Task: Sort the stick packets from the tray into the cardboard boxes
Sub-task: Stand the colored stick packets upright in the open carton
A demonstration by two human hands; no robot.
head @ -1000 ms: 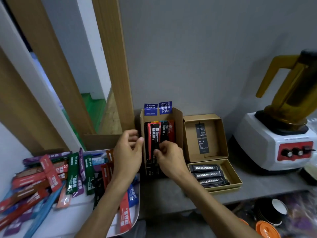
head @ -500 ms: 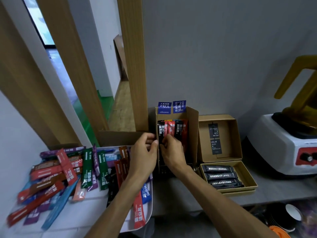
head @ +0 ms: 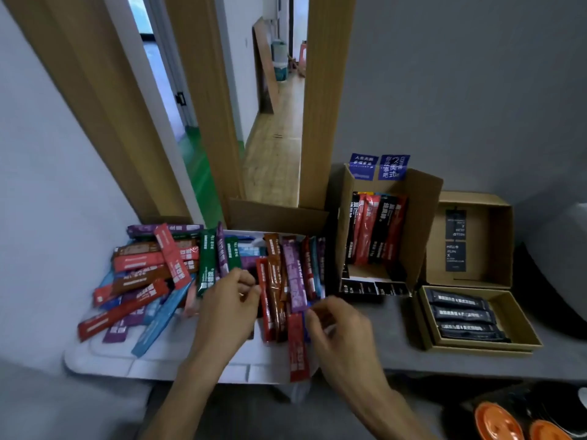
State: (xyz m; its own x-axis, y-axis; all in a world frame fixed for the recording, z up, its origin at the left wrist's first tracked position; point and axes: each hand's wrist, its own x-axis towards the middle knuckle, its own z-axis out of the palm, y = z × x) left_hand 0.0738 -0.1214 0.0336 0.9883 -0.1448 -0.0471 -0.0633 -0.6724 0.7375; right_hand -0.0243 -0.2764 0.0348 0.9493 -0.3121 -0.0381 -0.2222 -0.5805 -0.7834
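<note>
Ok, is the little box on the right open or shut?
Open: the box has its lid standing up behind, black packets showing inside.

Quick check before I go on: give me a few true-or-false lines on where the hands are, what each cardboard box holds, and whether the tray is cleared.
1. The left hand and right hand are at the tray. True.
2. The upright box is empty. False: red and black packets stand in it.
3. Black packets lie in the flat box. True.
4. The tray is cleared. False: many coloured packets lie on it.
</note>
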